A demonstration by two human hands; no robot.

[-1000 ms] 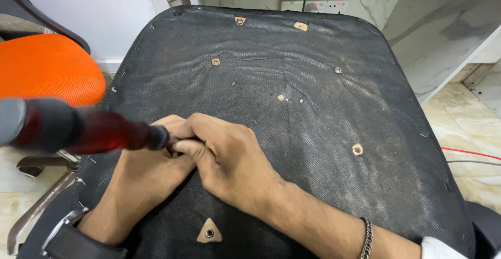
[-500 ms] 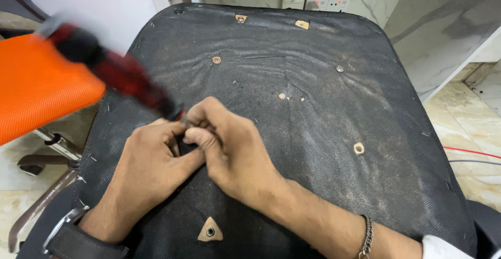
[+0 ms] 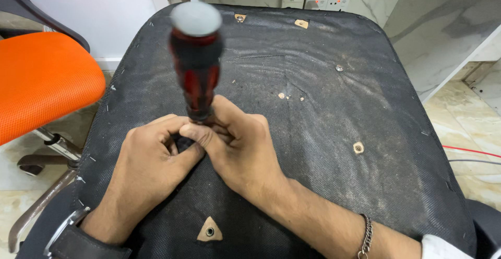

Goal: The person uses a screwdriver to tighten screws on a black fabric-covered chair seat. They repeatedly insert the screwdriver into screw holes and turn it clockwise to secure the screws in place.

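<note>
A dusty black upturned chair seat fills the view, its fabric underside dotted with small holes and bare wood patches. A screwdriver with a dark red handle and grey cap stands nearly upright on it, pointing at the camera. My right hand pinches the shaft just below the handle with thumb and fingers. My left hand curls against it from the left, fingertips at the same spot. The tip and whatever it touches are hidden under my fingers.
An orange mesh chair seat on a metal base stands at the left. A triangular wood patch with a bolt hole lies near the front edge. White wall sockets and a marble wall sit behind. A red cable runs over the tiled floor.
The screwdriver has swung up from lying level, handle to the left, to standing nearly upright. Both hands have stayed together at its lower end.
</note>
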